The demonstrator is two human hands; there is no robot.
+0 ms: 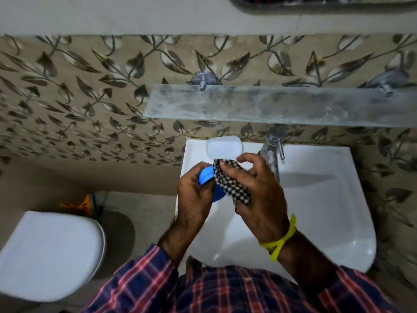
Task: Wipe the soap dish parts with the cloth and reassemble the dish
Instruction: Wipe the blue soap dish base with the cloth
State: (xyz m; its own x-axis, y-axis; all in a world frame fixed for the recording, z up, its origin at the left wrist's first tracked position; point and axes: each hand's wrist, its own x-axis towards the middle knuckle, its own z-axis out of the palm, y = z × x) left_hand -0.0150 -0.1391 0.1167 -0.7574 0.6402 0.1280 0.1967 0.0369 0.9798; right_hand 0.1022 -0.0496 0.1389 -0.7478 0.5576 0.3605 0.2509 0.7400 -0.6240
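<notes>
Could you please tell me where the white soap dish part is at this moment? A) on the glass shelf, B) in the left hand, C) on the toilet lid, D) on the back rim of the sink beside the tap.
D: the white soap dish part sits on the back rim of the sink, left of the tap, while the left hand grips the blue part and the right hand holds the cloth.

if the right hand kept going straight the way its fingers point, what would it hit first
Probably the white soap dish part on the sink rim, just beyond the right hand gripping the checked cloth. Depth is unclear; the hand may pass above it.
</notes>
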